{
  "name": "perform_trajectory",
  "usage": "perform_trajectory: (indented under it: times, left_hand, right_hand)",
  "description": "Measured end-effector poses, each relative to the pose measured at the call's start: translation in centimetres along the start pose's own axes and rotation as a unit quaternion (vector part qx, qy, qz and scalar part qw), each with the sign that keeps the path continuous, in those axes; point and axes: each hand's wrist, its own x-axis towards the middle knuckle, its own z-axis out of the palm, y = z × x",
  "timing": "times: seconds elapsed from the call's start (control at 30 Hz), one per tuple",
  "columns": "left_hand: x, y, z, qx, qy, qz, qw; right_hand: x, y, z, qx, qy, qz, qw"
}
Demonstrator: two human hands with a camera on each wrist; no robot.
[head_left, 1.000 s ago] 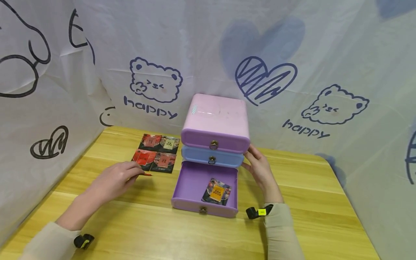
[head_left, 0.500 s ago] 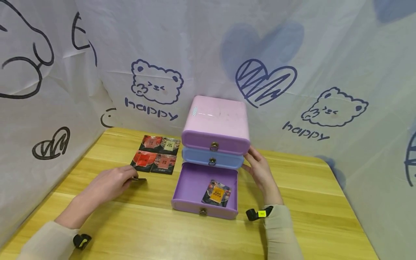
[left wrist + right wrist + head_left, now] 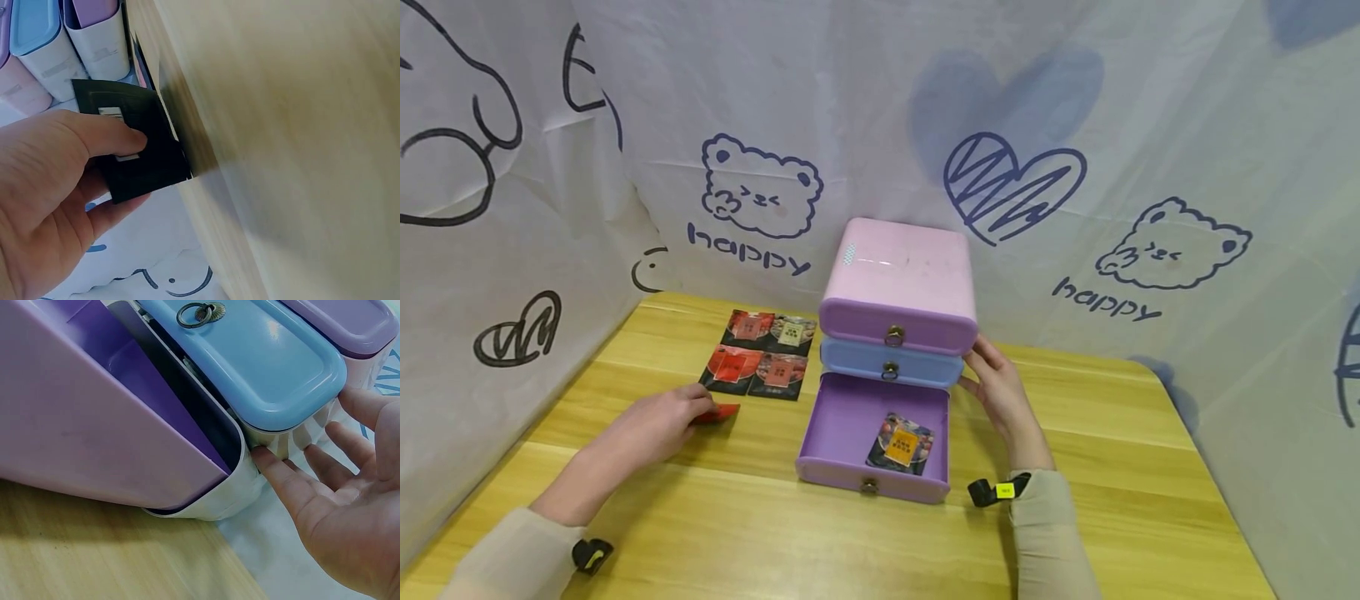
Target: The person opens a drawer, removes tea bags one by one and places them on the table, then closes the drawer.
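Note:
My left hand (image 3: 651, 429) pinches a small flat packet (image 3: 718, 412) above the table, left of the drawer unit. Its red side shows in the head view; the left wrist view shows its black back (image 3: 147, 169) with a white barcode label, under the thumb. The three-tier drawer unit (image 3: 898, 262) has its bottom purple drawer (image 3: 835, 421) pulled out. Inside that drawer lies a packet with an orange label (image 3: 901, 446). My right hand (image 3: 1003, 400) rests with extended fingers against the unit's right side, beside the blue middle drawer (image 3: 275, 369).
Several dark and red packets (image 3: 778, 375) lie in a neat block on the wooden table (image 3: 737, 525), left of the unit. A white curtain (image 3: 880, 108) with bear and heart drawings stands right behind the unit and along both sides.
My left hand has drawn slightly left, and the packet in it has tilted, showing a dark edge and then more of its red face. The right hand and the drawers have stayed put.

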Motion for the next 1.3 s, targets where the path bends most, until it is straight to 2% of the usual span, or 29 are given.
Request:
perform_trajectory:
  times: [0.13,0.4,0.6,0.77,0.93,1.3]
  left_hand:
    - [-0.09,0.05,0.21,0.002,-0.023,0.000,0.9997]
    - [-0.19,-0.11,0.59,-0.025,-0.060,-0.010,0.9978]
    - [-0.24,0.00,0.60,-0.052,-0.069,-0.021,0.9960]
    - [-0.24,0.24,0.54,-0.077,-0.082,-0.041,0.9928]
    - [-0.13,0.41,0.52,-0.073,-0.096,-0.064,0.9906]
    - [0.15,0.48,0.62,-0.067,-0.100,-0.063,0.9907]
  right_hand:
    - [-0.01,0.07,-0.05,-0.003,0.001,0.000,1.0000]
    - [-0.03,-0.03,0.01,-0.018,0.003,-0.001,0.9998]
    - [-0.05,-0.10,0.06,-0.017,0.002,0.000,0.9998]
    - [0.00,-0.04,0.02,-0.011,0.003,0.002,0.9999]
    - [0.01,-0.02,-0.04,-0.008,0.003,0.003,1.0000]
    - [-0.06,-0.03,-0.04,-0.020,0.004,0.004,0.9998]
